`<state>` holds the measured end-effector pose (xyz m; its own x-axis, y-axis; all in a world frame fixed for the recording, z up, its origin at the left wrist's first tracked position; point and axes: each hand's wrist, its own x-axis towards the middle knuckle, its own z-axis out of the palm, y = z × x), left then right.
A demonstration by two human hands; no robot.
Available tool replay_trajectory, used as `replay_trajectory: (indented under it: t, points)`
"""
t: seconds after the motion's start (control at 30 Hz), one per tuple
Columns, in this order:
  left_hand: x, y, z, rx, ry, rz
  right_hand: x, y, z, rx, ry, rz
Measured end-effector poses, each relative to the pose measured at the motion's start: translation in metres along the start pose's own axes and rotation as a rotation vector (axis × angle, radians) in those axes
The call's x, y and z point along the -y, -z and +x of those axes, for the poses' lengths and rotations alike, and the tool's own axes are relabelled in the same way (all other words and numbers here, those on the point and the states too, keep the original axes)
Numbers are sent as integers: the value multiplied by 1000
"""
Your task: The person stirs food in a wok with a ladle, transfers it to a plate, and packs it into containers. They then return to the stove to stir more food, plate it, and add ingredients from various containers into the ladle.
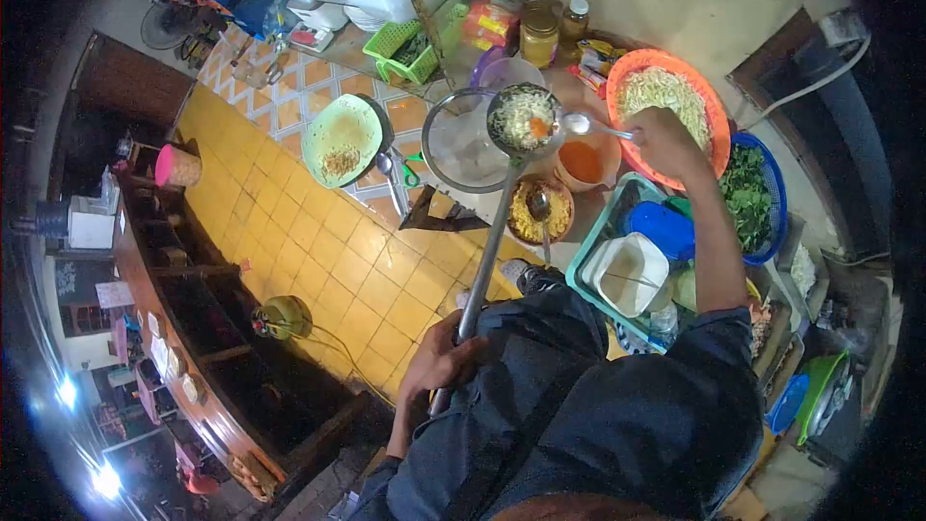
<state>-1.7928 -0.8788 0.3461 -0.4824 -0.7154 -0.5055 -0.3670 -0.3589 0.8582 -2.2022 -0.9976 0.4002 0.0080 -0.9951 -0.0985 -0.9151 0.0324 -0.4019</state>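
My left hand (446, 359) is wrapped round the long metal handle of a ladle-like pan. The round dark pan (522, 122) holds pale shredded food with a spot of orange in it. In my closed right hand (666, 140) is a metal spoon (579, 123), its bowl at the pan's right edge. Just below the spoon stands a tub of orange-red sauce (581, 162). A bowl of yellow crumbly food (529, 222), with a spoon in it, sits under the pan. Behind my right hand is an orange basin of pale shreds (709, 92).
A blue basket of green leaves (748, 198) and a turquoise tray (582, 275) with containers stand on the right. A clear bowl (451, 140) adjoins the pan. Farther left are a pale green plate (338, 135), green scissors (412, 172) and, on the floor, a gas cylinder (283, 315).
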Motion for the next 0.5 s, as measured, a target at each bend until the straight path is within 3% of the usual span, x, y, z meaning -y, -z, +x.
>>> replay_trajectory:
  t: [0.07, 0.2, 0.3, 0.5]
  points:
    - [-5, -1, 0, -6, 13, -41, -17, -8, 6, 28, -45, -274]
    - [-9, -3, 1, -32, 13, -38, -9, -54, 21, 157, -216, -334]
    - [-35, -4, -5, -31, 118, -116, -45, -131, 42, -11, -111, -442]
    - [-34, -5, -7, -86, 128, -280, -37, -151, 54, 110, -130, -380]
